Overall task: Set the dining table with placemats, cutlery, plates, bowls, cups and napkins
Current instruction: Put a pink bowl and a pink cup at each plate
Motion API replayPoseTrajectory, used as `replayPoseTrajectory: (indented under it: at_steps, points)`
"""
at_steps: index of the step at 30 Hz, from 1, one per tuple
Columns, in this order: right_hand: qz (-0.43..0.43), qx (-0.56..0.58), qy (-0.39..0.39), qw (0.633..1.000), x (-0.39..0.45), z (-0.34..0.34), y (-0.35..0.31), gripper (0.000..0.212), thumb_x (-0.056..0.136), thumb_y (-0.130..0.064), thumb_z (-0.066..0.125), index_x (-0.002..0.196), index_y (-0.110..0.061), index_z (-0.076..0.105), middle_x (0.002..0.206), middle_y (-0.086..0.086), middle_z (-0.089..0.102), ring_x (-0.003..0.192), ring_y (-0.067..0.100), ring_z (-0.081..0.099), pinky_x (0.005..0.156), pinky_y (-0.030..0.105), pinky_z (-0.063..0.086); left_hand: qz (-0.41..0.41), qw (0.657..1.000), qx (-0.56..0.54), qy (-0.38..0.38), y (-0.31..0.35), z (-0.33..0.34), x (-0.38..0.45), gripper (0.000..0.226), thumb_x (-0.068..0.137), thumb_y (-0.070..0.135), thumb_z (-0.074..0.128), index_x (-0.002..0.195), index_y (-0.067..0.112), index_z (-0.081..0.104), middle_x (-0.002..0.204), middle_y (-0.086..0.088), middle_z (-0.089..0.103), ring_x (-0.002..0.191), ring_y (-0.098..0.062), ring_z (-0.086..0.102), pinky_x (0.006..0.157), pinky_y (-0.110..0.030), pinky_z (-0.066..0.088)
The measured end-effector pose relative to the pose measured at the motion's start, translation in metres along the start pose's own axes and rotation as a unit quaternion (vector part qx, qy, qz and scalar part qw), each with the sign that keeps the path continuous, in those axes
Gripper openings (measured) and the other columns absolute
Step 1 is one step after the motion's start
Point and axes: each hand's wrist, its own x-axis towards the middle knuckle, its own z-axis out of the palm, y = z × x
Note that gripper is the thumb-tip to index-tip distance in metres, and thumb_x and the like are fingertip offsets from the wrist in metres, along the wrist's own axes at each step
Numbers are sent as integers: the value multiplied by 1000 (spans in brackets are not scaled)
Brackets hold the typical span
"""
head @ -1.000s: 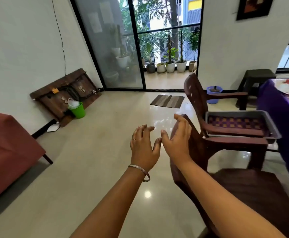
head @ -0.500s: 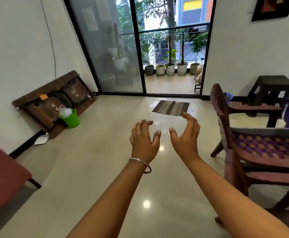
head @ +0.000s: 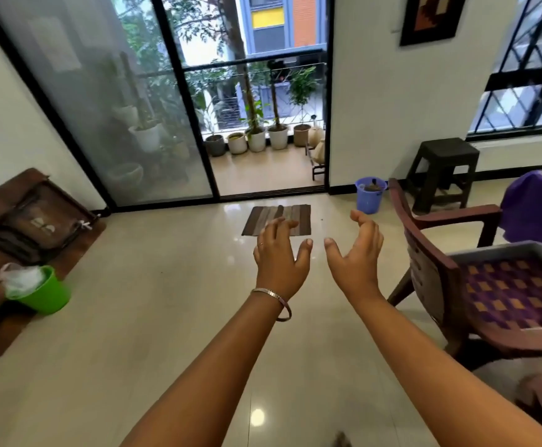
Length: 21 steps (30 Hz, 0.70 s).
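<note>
over bare floor left of the chair (head: 431,272), left hand (head: 279,262) and right hand (head: 356,262) spread, empty.

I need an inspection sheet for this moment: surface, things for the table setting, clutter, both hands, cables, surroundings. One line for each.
Surface: glossy tiled floor; only a purple-covered table corner shows at right.
Job's things: grey tray with a purple checked lining on the wooden chair; no plates, cups or cutlery seen.
Clutter: green bucket with white plastic inside, blue bucket, striped mat.
Grippers: left hand and right hand are raised, fingers relaxed, holding nothing.
Cables: nothing seen.
Surroundings: glass sliding door, potted plants on the balcony, dark stool.
</note>
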Motion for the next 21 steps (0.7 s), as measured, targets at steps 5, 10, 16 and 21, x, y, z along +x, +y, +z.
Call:
replayPoseTrajectory:
  at_steps: [5, 10, 16, 21]
  points:
    - [-1, -21, 53, 998, 109, 37, 56, 58, 81, -9, 68, 131, -11, 41, 131, 4, 45, 122, 15, 37, 108, 52, 33, 55, 998, -37, -21, -11, 72, 114, 47, 83, 43, 50, 123, 18, 55, 130, -3, 50, 125, -23, 43, 101, -42, 36]
    - [11, -32, 94, 995, 243, 70, 103, 58, 80, -7, 68, 132, -9, 42, 131, 6, 45, 125, 21, 38, 108, 55, 32, 97, 994, -41, -27, -14, 136, 253, 52, 82, 50, 44, 122, 19, 56, 131, -4, 50, 126, -23, 43, 102, -38, 35]
    - [-7, -33, 104, 994, 382, 102, 151, 60, 81, -13, 68, 134, -17, 39, 126, -15, 35, 115, -1, 29, 105, 54, 36, 122, 988, -96, 0, -7, 215, 396, 44, 84, 47, 49, 117, 19, 57, 124, -4, 54, 119, -24, 49, 96, -41, 42]
    - [-24, -72, 119, 990, 468, 115, 207, 59, 81, -9, 69, 133, -13, 41, 131, 0, 44, 118, 5, 33, 102, 36, 38, 132, 980, -144, -41, -7, 294, 488, 44, 84, 43, 51, 119, 16, 57, 122, -6, 55, 116, -23, 50, 95, -37, 41]
